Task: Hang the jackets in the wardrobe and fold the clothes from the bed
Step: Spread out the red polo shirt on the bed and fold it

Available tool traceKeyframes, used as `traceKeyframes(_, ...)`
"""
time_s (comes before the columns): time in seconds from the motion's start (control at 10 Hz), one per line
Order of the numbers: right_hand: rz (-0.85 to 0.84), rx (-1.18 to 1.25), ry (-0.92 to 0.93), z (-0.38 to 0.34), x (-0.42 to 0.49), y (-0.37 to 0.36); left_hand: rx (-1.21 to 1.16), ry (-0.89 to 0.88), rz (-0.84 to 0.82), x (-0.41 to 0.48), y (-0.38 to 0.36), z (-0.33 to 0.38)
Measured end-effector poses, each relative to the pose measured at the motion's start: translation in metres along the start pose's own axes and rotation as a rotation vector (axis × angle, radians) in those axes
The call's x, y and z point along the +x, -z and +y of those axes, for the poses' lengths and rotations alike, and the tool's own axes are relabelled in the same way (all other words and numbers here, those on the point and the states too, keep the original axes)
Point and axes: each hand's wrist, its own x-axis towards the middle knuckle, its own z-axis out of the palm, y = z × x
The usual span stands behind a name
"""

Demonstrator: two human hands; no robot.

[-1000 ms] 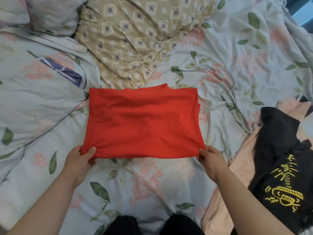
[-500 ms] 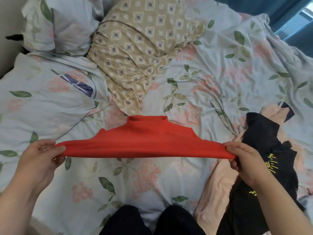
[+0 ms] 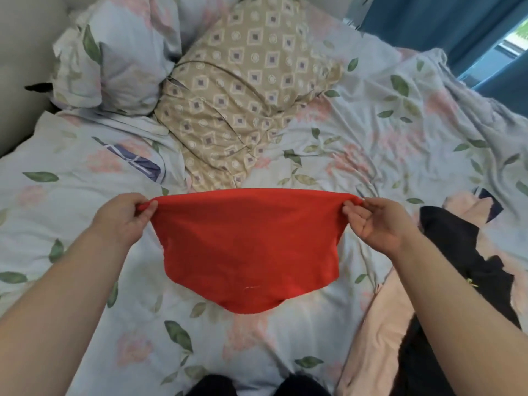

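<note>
A folded red garment [image 3: 248, 247] hangs in the air over the middle of the bed [image 3: 371, 132]. My left hand [image 3: 123, 221] pinches its upper left corner. My right hand [image 3: 377, 221] pinches the upper right corner. The top edge is stretched level between both hands and the rest sags down toward the floral cover. A black garment [image 3: 468, 261] with a yellow print lies on a pale pink garment [image 3: 377, 332] at the right side of the bed.
A beige patterned pillow [image 3: 243, 104] and a floral pillow [image 3: 123, 61] lie at the head of the bed. A wall [image 3: 25, 67] borders the left side. Blue curtains [image 3: 434, 21] hang at the upper right. My dark-clad knees [image 3: 257, 387] show at the bottom.
The red garment lay flat on the bed a second ago; both hands lifted its near edge up and away, and it now hangs from that edge in the air.
</note>
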Motion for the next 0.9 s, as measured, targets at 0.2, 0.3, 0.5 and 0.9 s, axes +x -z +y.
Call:
traceKeyframes(0.2,0.013,-0.051,0.011,0.012,0.064,-0.025,0.141,-0.122,0.162,0.068,-0.028,-0.002)
traceKeyframes(0.3,0.001,-0.082,0.077,0.005,0.081,-0.026,0.506,-0.256,0.186,0.077,-0.034,0.001)
traceKeyframes(0.5,0.127,-0.423,0.126,0.038,0.096,0.008,0.338,-0.12,0.07,0.077,-0.039,-0.052)
traceKeyframes(0.9,0.265,-1.039,0.169,0.128,0.121,0.063,1.824,-0.221,-0.467,0.082,-0.012,-0.182)
